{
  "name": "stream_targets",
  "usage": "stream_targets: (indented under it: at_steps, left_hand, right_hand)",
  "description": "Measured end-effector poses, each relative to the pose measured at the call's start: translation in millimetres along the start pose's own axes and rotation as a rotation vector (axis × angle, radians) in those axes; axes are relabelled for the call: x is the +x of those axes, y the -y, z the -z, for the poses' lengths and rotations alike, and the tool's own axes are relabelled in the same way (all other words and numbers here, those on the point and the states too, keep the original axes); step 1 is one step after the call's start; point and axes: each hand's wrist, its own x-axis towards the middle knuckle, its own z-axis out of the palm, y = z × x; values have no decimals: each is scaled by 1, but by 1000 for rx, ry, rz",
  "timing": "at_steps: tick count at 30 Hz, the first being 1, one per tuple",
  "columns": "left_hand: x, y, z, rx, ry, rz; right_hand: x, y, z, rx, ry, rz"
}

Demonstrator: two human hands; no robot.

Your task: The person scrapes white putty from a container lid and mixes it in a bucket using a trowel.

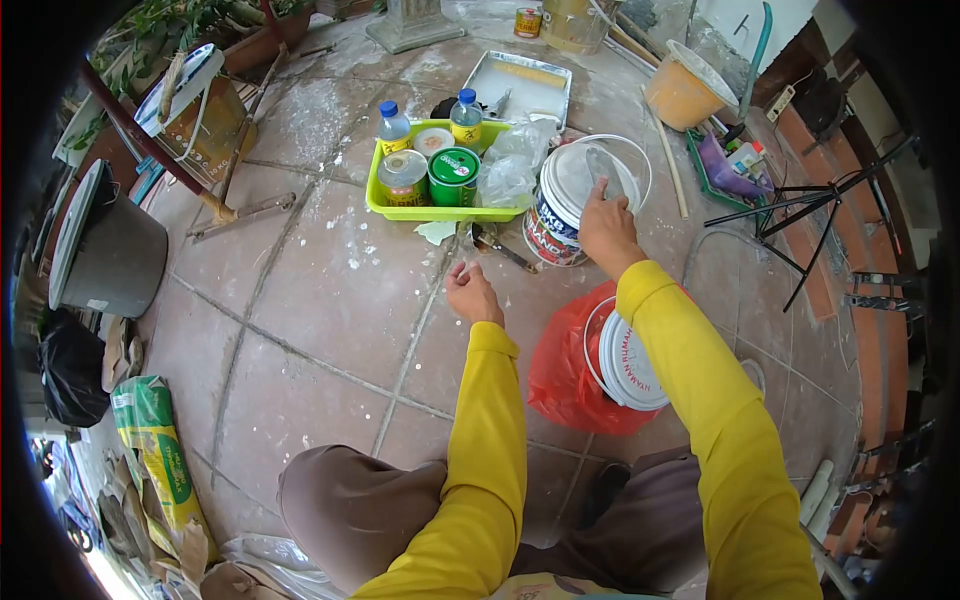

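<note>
My left hand [473, 291] is over the floor in front of the green tray [440, 213], fingers curled and fingertips close together; anything between them is too small to make out. Over the lid of a white paint bucket [552, 222], my right hand [608, 230] is closed with its index finger extended along a flat grey scraper [604, 168]; its handle is hidden. Cans, including a green can [453, 178], two blue-capped bottles and a clear plastic bag [515, 163] fill the tray. A dark-handled tool [508, 252] lies between tray and bucket.
A second white-lidded bucket [632, 365] stands in a red plastic bag [560, 375] near my right forearm. Behind the tray is a paint tray [520, 85]. Tripod legs [800, 200] stand at right; a grey bucket [120, 250] and a green-yellow sack [160, 450] at left.
</note>
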Motion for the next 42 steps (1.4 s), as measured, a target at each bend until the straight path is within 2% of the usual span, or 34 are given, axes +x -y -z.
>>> stream_targets:
  at_steps: [2,5,7,8,11,14,17,20,23,29,35,37,40,42]
  left_hand:
    - [10,-2,-6,13,24,-34]
    - [25,2,-11,106,59,-113]
    - [34,3,-16,165,79,-179]
    - [39,4,-16,236,27,-251]
    - [43,-7,-14,336,18,-283]
    - [47,-8,-14,370,19,-267]
    - [47,-5,-11,372,35,-248]
    - [43,-11,-13,438,40,-263]
    - [41,-8,-18,480,17,-261]
    - [40,-13,-28,505,-33,-210]
    - [50,-3,-21,548,-39,-219]
    - [55,1,-17,536,-24,-207]
    - [65,8,-15,423,8,-212]
    - [69,11,-14,342,43,-135]
  right_hand:
    - [15,-3,-27,22,-41,-108]
    - [2,-6,-22,27,-4,-56]
    - [-2,-13,-30,29,-51,-46]
    - [-4,-17,-33,29,-79,-45]
    - [-18,-5,-10,-211,-180,50]
    - [-24,12,-7,-184,-443,328]
    - [-20,38,-27,-48,-103,385]
    - [-5,53,-72,27,210,322]
    - [9,58,-110,36,261,191]
    - [26,60,-154,30,284,151]
    - [29,58,-181,-43,141,198]
    - [31,57,-186,-37,152,193]
    - [27,61,-184,-83,75,211]
    - [23,62,-174,-129,7,234]
